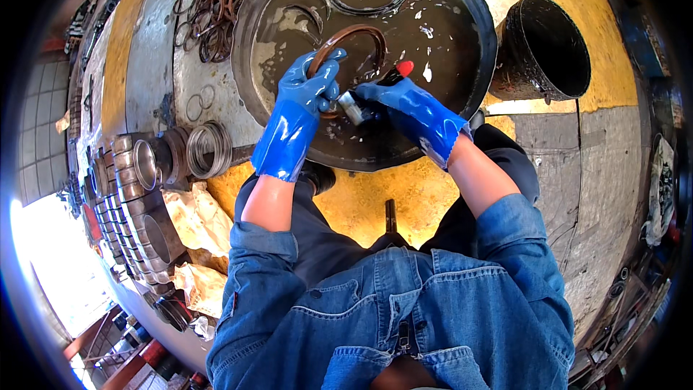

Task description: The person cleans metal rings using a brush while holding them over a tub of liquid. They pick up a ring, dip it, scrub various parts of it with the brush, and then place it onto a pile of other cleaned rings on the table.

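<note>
Both my hands wear blue rubber gloves and work over a wide round basin [488, 36] of dark, oily liquid. A brown ring [361, 32] stands tilted above the liquid, with the fingers of my left hand [297, 90] wrapped round its left side. My right hand [415, 110] grips a brush [351, 108] with a red-tipped handle and a pale metal band. The band is close to the ring's lower part, beside my left fingers; whether the bristles touch the ring I cannot tell. Further back in the basin, a dark ring [367, 11] lies partly in the liquid.
A black bucket [514, 47] stands right of the basin. Many rusty rings [216, 7] are heaped at its upper left. Left of my legs are a stack of thin metal rings [209, 150], rows of metal cylinders [137, 209] and crumpled brown paper [196, 217].
</note>
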The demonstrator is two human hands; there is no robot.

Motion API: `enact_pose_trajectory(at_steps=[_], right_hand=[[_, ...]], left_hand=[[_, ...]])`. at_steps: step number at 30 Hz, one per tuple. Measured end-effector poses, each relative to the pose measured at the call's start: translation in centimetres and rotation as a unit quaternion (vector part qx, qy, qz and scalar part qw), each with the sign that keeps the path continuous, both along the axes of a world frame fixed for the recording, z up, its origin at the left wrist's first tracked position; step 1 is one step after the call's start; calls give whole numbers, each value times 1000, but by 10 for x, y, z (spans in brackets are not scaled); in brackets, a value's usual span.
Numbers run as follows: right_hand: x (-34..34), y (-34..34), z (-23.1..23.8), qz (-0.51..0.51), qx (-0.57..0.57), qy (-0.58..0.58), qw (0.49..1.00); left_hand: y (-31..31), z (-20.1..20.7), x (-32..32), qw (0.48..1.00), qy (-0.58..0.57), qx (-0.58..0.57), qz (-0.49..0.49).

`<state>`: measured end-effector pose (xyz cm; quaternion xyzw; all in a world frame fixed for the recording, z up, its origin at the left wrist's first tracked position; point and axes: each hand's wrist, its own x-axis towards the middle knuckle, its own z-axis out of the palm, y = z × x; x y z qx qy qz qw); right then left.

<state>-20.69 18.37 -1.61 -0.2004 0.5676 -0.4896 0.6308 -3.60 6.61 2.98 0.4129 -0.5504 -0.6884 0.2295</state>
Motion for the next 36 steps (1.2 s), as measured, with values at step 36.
enact_pose_trajectory(at_steps=[36], right_hand=[[-9, -8, 1, -26, -83, 318, 944]], left_hand=[[-26, -21, 13, 984, 113, 134, 27]])
